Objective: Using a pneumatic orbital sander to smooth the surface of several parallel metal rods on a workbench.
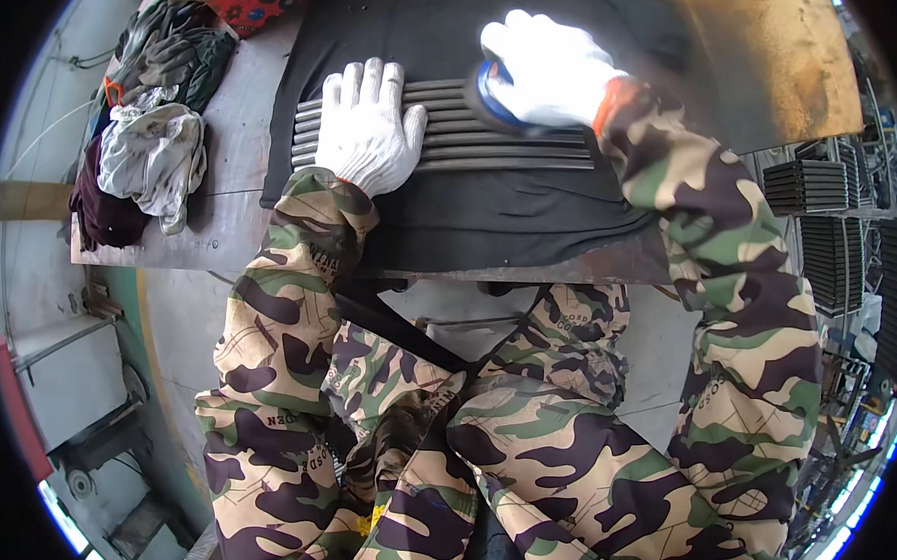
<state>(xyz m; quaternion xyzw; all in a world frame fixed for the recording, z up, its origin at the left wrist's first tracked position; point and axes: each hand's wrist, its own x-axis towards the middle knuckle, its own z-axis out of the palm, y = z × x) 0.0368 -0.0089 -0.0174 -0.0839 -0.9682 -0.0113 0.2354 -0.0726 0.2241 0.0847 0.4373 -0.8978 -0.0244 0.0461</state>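
Several thin dark metal bars [504, 147] lie side by side on a black cloth [491, 212] spread over a metal workbench. My left hand [368, 126], in a white knit glove, lies flat with fingers together on the left ends of the bars. My right hand [548, 69], also in a white glove, is closed over a round blue-edged sanding pad [488, 104] pressed onto the bars near their middle. Most of the pad is hidden under the glove.
A heap of rags and spare gloves [149, 137] lies on the bench's left end [233, 171]. A rusty metal sheet [778, 64] leans at the back right. Stacks of dark ribbed parts [822, 196] stand on the right. My knees in camouflage clothing are below the bench edge.
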